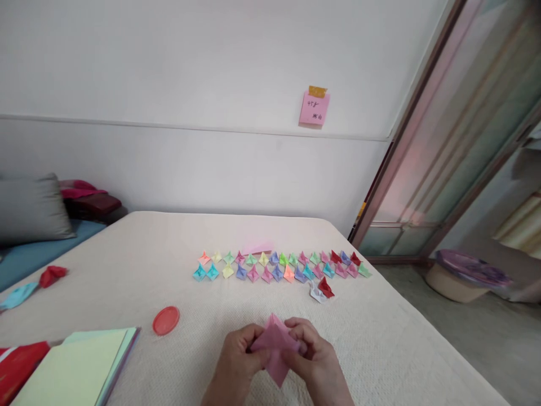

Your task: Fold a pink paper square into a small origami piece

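Near the table's front, a folded pink sheet of origami paper is held between both hands. My left hand pinches its left side, thumb in front and fingers curled behind. On the opposite side, my right hand grips the paper with the thumb pressed low on its face. The paper has a pointed top and a pointed bottom. Beyond the hands, two rows of small folded paper pieces in many colours stand across the table. A white folded piece and a red one lie closer, touching or nearly so.
A red round lid lies left of the hands. Stacked coloured paper and a red packet sit at front left. Red and light-blue folded pieces lie far left. A pink sheet rests behind the rows.
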`<state>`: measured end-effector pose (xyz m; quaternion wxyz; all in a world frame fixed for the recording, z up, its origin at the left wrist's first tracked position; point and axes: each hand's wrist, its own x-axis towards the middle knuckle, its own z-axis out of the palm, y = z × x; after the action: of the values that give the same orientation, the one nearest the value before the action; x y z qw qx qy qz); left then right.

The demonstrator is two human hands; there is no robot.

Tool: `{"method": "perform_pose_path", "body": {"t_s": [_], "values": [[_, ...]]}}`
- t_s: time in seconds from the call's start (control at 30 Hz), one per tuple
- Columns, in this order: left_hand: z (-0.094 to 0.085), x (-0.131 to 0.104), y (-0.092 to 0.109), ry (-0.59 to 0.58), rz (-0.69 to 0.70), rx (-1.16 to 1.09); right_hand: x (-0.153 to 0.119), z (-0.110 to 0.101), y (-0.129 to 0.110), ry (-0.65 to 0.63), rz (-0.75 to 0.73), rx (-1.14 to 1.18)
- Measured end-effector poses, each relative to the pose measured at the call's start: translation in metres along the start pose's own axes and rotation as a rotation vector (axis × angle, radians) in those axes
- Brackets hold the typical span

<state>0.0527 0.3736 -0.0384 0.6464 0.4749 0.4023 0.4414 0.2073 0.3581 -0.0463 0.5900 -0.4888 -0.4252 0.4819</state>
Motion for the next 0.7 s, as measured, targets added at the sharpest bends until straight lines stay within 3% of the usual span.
{"method": "perform_pose_path", "body": {"t_s": [0.23, 0.5, 0.7], "values": [[0.0, -0.004, 0.013, -0.037, 0.011, -0.056, -0.001, -0.001, -0.005, -0.128, 0.212, 0.042], [-0.01, -0.003, 0.01, -0.095, 0.005, -0.067, -0.001, -0.005, -0.015, -0.095, 0.27, 0.18], [-0.011, -0.003, 0.012, 0.017, -0.001, -0.014, -0.003, -0.008, -0.018, -0.083, 0.254, 0.157]]}}
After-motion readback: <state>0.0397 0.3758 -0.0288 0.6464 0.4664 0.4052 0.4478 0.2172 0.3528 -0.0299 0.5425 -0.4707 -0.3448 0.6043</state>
